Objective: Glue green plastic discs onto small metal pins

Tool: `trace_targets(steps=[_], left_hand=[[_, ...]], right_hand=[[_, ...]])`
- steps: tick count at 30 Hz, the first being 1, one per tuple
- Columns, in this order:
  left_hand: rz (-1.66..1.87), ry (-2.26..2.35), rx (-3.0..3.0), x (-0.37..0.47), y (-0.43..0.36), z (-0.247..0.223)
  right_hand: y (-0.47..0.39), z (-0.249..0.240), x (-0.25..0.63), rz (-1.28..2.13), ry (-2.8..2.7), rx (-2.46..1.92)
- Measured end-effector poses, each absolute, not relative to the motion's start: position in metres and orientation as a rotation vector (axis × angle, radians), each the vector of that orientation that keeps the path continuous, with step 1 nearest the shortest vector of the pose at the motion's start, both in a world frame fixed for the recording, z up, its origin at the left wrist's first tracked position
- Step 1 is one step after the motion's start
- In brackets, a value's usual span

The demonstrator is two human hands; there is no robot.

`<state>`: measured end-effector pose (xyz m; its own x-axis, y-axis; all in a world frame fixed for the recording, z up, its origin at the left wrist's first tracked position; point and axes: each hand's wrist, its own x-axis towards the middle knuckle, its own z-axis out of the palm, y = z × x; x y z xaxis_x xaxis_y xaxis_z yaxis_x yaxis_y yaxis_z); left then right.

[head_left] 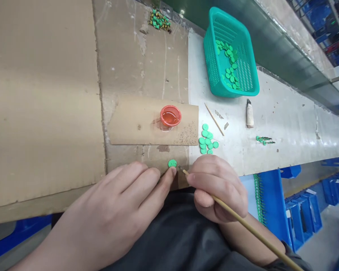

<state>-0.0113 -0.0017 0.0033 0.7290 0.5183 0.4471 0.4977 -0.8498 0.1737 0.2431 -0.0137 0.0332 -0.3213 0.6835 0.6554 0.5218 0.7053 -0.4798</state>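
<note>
A small round green disc (pixel 172 163) with tiny dark marks lies at the table's near edge. My left hand (pixel 121 203) is closed, and one fingertip presses against the disc's near rim; the thumb is hidden. Pinched in my right hand (pixel 219 188) is a long wooden stick (pixel 243 222) with a thin dark tip. That tip points at the right side of the disc, very close to it; whether they touch I cannot tell. A red cup (pixel 171 116) of clear liquid stands beyond the disc. More green discs (pixel 205 141) lie loosely grouped beyond my right hand.
A teal basket (pixel 231 51) holding green discs stands at the back right. On the table are a short thin stick (pixel 214 119), a white tube (pixel 250 114), green-headed pieces (pixel 264 140) and a green-and-gold pile (pixel 159 20). Blue bins (pixel 303 214) are at lower right.
</note>
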Motion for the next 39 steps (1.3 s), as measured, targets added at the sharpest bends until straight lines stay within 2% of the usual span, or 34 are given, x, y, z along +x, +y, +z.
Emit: trace_targets(steps=[27, 39], left_hand=[[0.789, 0.87, 2.861, -0.01, -0.007, -0.002], [0.813, 0.86, 2.835, -0.009, -0.005, 0.0]], right_hand=[[-0.014, 0.032, 0.241, 0.324, -2.035, -0.955], [-0.01, 0.029, 0.24, 0.191, -1.851, -1.007]])
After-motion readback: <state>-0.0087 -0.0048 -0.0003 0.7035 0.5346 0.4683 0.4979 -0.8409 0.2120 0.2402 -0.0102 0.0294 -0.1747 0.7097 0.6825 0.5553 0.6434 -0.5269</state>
